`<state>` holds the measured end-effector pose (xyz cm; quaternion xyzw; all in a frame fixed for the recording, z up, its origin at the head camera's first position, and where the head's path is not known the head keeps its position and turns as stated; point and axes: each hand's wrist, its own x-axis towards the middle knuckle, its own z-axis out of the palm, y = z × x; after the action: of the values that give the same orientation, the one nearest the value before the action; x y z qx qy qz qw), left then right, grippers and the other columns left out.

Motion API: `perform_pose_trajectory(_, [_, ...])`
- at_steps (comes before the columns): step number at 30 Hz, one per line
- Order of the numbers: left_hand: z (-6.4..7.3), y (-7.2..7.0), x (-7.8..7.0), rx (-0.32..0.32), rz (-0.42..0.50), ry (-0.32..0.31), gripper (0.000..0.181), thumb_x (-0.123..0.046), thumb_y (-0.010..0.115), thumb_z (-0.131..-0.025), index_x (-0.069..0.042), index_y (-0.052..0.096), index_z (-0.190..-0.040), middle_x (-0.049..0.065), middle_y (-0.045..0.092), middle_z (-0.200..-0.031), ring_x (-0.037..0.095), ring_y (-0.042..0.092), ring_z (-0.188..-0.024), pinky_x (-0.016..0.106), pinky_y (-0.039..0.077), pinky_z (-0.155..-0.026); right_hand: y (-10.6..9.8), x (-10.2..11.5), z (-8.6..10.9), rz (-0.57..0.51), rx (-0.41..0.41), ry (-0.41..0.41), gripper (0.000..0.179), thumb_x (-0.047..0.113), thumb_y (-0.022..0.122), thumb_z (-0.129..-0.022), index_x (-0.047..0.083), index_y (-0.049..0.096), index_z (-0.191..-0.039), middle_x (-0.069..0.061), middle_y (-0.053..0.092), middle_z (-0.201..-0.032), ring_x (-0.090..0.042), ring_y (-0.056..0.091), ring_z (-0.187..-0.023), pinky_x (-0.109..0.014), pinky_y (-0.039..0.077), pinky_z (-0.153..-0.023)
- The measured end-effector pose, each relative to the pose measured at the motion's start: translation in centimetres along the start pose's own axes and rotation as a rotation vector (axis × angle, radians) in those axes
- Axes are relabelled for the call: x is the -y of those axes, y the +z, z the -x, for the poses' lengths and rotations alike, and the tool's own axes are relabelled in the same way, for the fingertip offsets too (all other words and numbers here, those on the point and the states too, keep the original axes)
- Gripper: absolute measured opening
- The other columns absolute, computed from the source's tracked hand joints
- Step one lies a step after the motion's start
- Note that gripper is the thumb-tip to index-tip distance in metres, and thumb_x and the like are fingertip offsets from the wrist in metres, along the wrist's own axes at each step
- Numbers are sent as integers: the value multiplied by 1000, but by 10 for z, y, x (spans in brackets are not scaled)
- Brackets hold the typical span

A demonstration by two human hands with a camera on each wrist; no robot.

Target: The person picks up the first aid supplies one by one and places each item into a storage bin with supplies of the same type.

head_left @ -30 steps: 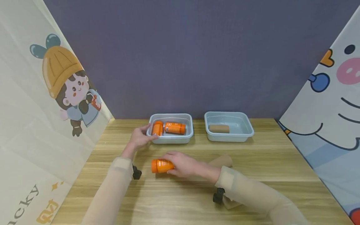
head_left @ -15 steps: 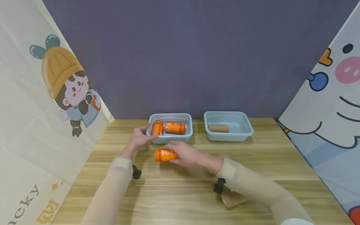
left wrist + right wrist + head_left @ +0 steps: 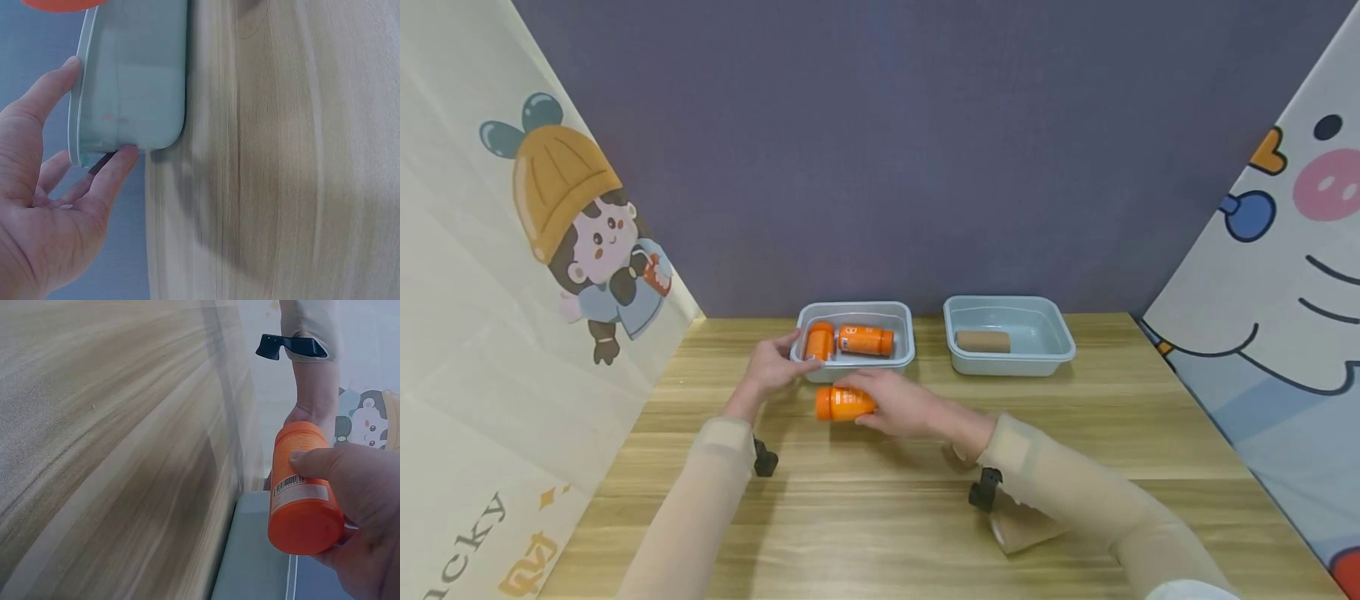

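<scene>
My left hand (image 3: 771, 367) holds the left corner of a pale blue-grey plastic container (image 3: 887, 365); in the left wrist view its thumb lies on the rim and its fingers reach round the end wall. Two orange bottles lie inside, one lengthwise (image 3: 865, 340) and one turned crosswise (image 3: 820, 342). My right hand (image 3: 901, 406) grips a third orange bottle (image 3: 844, 404) on its side, cap toward the left, just in front of the container. The right wrist view shows that bottle's base and barcode label (image 3: 289, 484), with the thumb along its side.
To the right stands a similar plastic container (image 3: 1011, 367) with a brown cardboard tube (image 3: 983, 342) in it. A brown cardboard-like piece (image 3: 1022, 529) lies on the wooden table (image 3: 820, 533), partly hidden under my right forearm. A dark blue-grey panel (image 3: 880, 167) rises behind the containers.
My right hand has carried its orange bottle away from me, up close to the front of the left container. My left hand has stayed on the container's corner.
</scene>
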<state>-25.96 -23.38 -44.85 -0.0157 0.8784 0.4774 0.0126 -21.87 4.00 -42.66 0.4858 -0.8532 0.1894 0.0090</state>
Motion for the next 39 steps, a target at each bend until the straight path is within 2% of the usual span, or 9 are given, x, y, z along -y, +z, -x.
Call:
perform_pose_trajectory(7, [-1,2,2,9,8,-10,93,-32,89,-88,-6,41,-162,26,58,-153,39,64,-134,47,55,-112,-3,-3,0,0,3,5,61,18,84,-93,9,58,-147,-11,65,-147,-27,63,-135,-44,54,-115])
perform_pose_trajectory(16, [-1,1,1,16,18,-7,93,-33,89,-88,-6,40,-162,27,58,-152,39,63,-134,47,56,-111,-4,-9,-2,7,-15,16,61,18,84,-92,8,59,-147,-14,65,-144,-27,63,-133,-45,54,-115])
perform_pose_trajectory(22, [0,-2,0,1,20,-4,93,-32,90,-87,-5,42,-161,28,58,-152,39,63,-134,48,55,-111,-4,-13,-5,17,-21,9,62,20,84,-93,7,58,-148,-13,64,-146,-27,62,-135,-44,53,-116])
perform_pose_trajectory(33, [-2,-1,-1,2,22,-14,91,-32,90,-87,-7,43,-161,27,62,-148,38,66,-130,45,59,-106,-8,-16,-10,38,-15,47,61,19,84,-93,8,59,-148,-12,67,-145,-29,62,-135,-45,52,-118])
perform_pose_trajectory(39, [0,-1,-2,9,24,-19,92,-32,89,-88,-6,42,-162,28,59,-151,39,65,-132,44,59,-106,-9,-17,-11,9,-13,74,60,18,83,-93,10,59,-148,-13,65,-146,-29,62,-135,-46,52,-117])
